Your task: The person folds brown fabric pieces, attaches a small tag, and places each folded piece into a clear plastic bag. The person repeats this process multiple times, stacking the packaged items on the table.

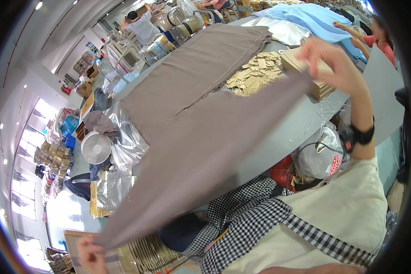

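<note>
A large brown-grey piece of fabric point(191, 137) with a stitched seam stretches across the grey table and is lifted along its near edge. At the lower left my left hand point(90, 253) pinches one corner of it. My right hand point(323, 63), blurred, grips another corner at the upper right, above a stack of cardboard pieces point(289, 61). Between the seam and that stack lies a heap of small tan card tags point(255, 73). The near edge of the fabric hangs past the table edge and is blurred.
Clear plastic bags point(123, 137) and a white round fan point(96, 147) stand at the left. A white plastic bag point(320, 154) sits below the table's near edge. Light blue fabric point(304, 20) lies at the far end, where a person in red point(380, 42) holds it.
</note>
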The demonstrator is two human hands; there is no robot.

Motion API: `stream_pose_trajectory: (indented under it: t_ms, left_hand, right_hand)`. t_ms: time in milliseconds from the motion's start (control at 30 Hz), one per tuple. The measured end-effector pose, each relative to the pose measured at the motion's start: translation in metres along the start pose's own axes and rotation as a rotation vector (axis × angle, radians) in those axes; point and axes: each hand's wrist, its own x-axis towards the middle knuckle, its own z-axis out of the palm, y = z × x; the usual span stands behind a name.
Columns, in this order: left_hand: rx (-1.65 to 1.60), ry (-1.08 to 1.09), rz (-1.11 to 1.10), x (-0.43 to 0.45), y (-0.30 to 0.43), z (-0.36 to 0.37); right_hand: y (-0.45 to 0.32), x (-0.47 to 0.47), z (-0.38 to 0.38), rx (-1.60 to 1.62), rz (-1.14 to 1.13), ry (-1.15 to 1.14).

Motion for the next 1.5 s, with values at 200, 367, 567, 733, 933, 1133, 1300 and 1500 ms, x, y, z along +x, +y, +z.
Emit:
stream_pose_trajectory:
  t_ms: [200,367,567,733,933,1133,1300,1500]
  left_hand:
    - [-0.677,-0.163,-0.386,-0.089,-0.034,0.094]
    - [-0.645,0.472,-0.445,-0.027,-0.102,0.192]
    - [-0.376,0.376,-0.469,0.103,-0.174,0.24]
    - [0.196,0.015,0.007,0.059,-0.109,0.251]
    - [0.325,-0.274,-0.033,-0.015,-0.055,0.282]
    - [0.059,-0.322,-0.084,-0.026,-0.077,0.226]
    - [-0.418,-0.131,-0.618,-0.025,-0.094,0.186]
    - [-0.087,0.338,-0.345,0.053,-0.149,0.263]
  right_hand:
    - [-0.007,-0.081,0.056,0.439,0.4,-0.245]
    - [0.065,-0.059,0.196,0.644,0.716,0.178]
    - [0.156,0.016,0.315,0.265,0.596,0.241]
    - [0.111,-0.031,0.268,-0.176,0.234,-0.135]
    - [0.042,-0.116,0.238,-0.221,0.055,-0.419]
    - [0.08,-0.105,0.18,0.099,0.443,-0.248]
    - [0.092,-0.096,0.181,0.582,0.802,0.048]
    - [0.13,-0.031,0.287,0.008,0.56,0.302]
